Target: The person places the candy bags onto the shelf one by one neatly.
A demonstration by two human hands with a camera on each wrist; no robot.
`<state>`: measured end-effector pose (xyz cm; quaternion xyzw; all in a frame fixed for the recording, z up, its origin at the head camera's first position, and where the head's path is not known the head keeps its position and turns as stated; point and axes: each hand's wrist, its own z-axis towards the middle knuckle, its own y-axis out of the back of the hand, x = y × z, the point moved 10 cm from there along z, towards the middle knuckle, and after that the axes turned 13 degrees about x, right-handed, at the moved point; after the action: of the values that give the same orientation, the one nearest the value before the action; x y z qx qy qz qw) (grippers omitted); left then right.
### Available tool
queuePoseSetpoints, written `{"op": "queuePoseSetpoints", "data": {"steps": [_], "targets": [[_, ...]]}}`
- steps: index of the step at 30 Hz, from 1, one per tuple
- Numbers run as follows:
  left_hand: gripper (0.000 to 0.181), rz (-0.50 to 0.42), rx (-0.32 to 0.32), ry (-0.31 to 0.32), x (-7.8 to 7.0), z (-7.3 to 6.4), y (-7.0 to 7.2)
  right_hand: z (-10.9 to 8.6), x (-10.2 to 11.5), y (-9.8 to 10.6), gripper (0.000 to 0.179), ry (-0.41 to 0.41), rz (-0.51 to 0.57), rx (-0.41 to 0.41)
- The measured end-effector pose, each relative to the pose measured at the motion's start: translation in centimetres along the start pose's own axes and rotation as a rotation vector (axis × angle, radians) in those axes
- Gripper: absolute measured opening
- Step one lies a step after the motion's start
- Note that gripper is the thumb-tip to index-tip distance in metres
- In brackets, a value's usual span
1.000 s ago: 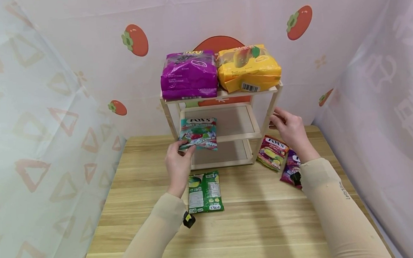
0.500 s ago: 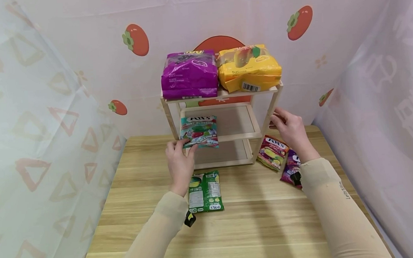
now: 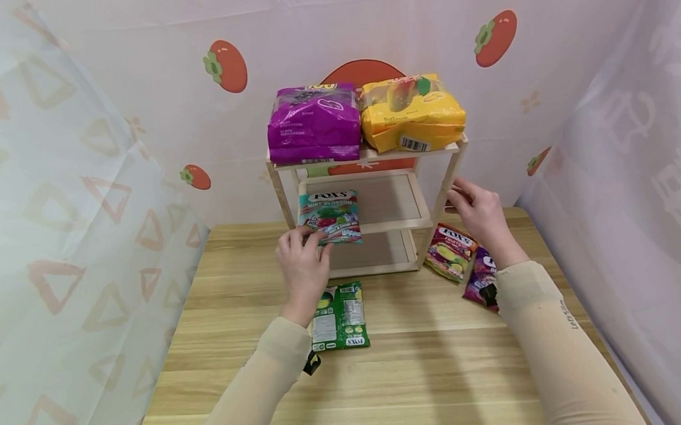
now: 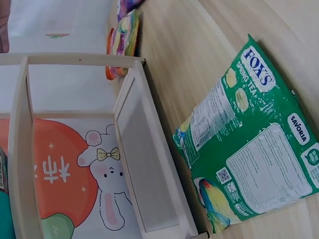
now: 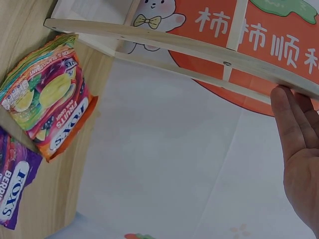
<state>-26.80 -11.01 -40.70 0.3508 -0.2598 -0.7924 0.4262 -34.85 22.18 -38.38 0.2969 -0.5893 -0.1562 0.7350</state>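
A teal Fox's Mint Blossom candy bag (image 3: 330, 206) lies on the middle tier of a small wooden shelf (image 3: 395, 224), at its left end. My left hand (image 3: 303, 265) touches the bag's front left corner with its fingertips; the thumb stands just below the front edge. Only a teal sliver of the bag (image 4: 5, 214) shows in the left wrist view, and that hand is out of it. My right hand (image 3: 480, 216) touches the shelf's right post, its extended fingers (image 5: 291, 124) against the wood in the right wrist view.
Purple (image 3: 314, 125) and yellow (image 3: 413, 114) bags sit on the shelf's top. A green Fox's Spring Tea bag (image 4: 254, 144) lies before the shelf. Right of it, a Fox's Fruits bag (image 5: 50, 97) and a purple Fox's Berries bag (image 5: 15, 179) lie on the table (image 3: 405, 387).
The mint bag has shifted slightly back and right onto the tier. My left hand has turned and moved a little right, its thumb now lower. The right hand stays at the post.
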Motion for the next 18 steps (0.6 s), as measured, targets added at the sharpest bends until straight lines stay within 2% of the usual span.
{"op": "queuePoseSetpoints", "data": {"steps": [6, 11, 18], "targets": [[0.012, 0.054, 0.017, -0.083, -1.1, 0.0, -0.5, 0.0, 0.0, -0.1, 0.045, 0.002, 0.006, 0.000], [0.016, 0.073, 0.013, -0.156, -1.9, 0.0, -0.5, 0.0, 0.0, -0.1, 0.046, 0.001, 0.011, -0.002], [0.018, 0.123, -0.020, -0.197, -2.1, 0.2, -0.6, 0.0, 0.0, 0.0, 0.045, 0.002, 0.012, -0.007]]}}
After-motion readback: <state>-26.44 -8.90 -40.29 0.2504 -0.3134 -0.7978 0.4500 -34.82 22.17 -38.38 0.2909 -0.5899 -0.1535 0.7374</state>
